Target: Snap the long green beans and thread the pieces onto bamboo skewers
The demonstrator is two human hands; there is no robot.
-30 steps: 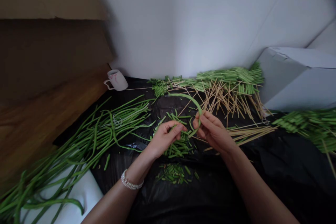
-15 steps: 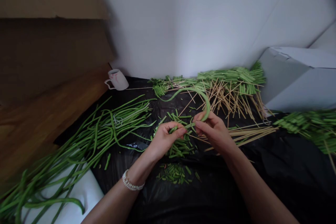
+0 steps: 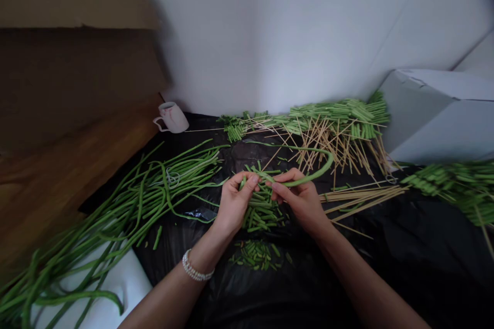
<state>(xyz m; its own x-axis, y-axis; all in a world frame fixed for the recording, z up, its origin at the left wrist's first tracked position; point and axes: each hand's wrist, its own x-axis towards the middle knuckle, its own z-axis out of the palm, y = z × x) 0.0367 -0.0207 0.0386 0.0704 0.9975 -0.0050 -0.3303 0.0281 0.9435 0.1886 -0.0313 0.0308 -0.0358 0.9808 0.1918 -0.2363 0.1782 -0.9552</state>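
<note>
Between my hands is a long green bean (image 3: 326, 167), its free length curving out to the right and back over the black sheet. My left hand (image 3: 236, 198), with a beaded bracelet at the wrist, pinches one end of it. The fingers of my right hand (image 3: 297, 195) close on the bean a short way along. Beneath them lies a heap of cut bean pieces (image 3: 262, 213), partly hidden by my hands. Closer to me is a small pile of short bean ends (image 3: 257, 255).
Whole long beans (image 3: 142, 200) spread at left, partly over a white surface (image 3: 127, 272). Skewered bean pieces (image 3: 343, 110) line the back, with more bean pieces (image 3: 459, 185) at right. Loose wooden sticks (image 3: 366, 198), a mug (image 3: 173, 118) and a white box (image 3: 436, 113) stand around the black sheet (image 3: 309, 282).
My right hand has moved slightly left and down, and my left hand slightly left. The bean's free length has swung from an upright arch to a flatter curve reaching right.
</note>
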